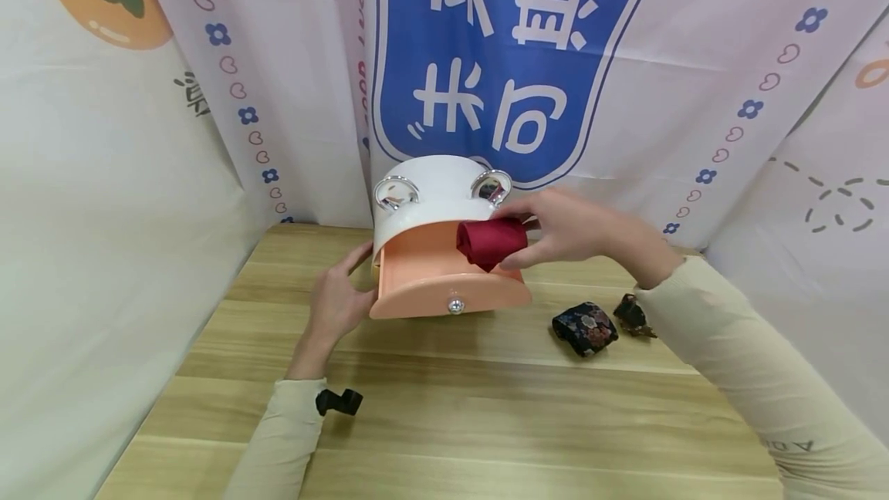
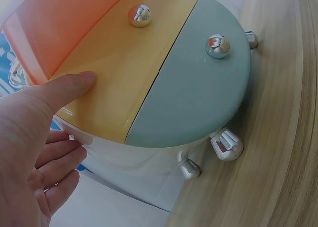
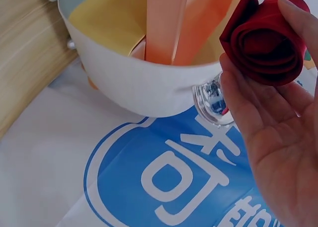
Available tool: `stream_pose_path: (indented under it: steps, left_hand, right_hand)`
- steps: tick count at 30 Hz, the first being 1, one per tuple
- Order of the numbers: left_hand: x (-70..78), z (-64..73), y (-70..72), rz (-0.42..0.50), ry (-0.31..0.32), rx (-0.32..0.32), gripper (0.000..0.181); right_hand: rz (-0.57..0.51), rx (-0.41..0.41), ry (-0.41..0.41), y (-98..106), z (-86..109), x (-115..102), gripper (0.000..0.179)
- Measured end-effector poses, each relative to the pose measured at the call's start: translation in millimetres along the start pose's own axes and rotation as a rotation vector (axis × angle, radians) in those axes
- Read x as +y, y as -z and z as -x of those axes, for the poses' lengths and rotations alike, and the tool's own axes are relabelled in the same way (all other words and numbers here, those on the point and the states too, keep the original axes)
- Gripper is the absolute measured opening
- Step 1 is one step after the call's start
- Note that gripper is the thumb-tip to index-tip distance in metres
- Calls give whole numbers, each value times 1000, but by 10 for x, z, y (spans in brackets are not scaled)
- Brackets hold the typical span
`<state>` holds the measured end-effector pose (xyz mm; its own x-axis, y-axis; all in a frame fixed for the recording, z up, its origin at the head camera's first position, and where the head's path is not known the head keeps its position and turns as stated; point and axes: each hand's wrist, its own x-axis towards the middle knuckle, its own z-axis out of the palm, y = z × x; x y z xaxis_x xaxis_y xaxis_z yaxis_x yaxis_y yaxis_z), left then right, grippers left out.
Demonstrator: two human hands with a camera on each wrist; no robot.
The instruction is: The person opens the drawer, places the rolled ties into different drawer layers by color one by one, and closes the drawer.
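A small rounded drawer box [image 1: 441, 211] with a white shell stands at the back of the table, its orange top drawer [image 1: 417, 297] pulled out. In the left wrist view, its yellow drawer [image 2: 131, 70] and green drawer [image 2: 191, 83] are closed. My left hand [image 1: 336, 299] holds the box's left side, thumb on the yellow front and fingers along the shell. Above the drawer's right part, my right hand [image 1: 566, 230] grips a rolled red necktie [image 1: 493, 241] between thumb and fingers. The right wrist view shows the necktie's spiral end.
A rolled dark floral necktie [image 1: 586, 329] lies on the wooden table [image 1: 444, 415] right of the box. Another dark patterned roll [image 1: 632, 315] is partly hidden by the right sleeve. A printed cloth backdrop [image 1: 299, 83] hangs close behind the box.
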<state>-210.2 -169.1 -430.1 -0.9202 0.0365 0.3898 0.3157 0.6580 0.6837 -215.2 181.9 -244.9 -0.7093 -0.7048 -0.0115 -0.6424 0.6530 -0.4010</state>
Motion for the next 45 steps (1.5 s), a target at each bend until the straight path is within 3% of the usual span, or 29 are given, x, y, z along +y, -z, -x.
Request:
stream_pose_path:
  steps: [9,21,45]
  left_hand:
    - [-8,-2,5,-4,7,1,72]
    - [-45,-7,-13,-16,-26,27,71]
    - [-26,-6,-27,3,-36,26,72]
  right_hand:
    - [16,-21,35,-122,-226,-56,59]
    - [56,-11,50,-301,-385,-50,54]
    - [68,78,70,-600,-476,47,52]
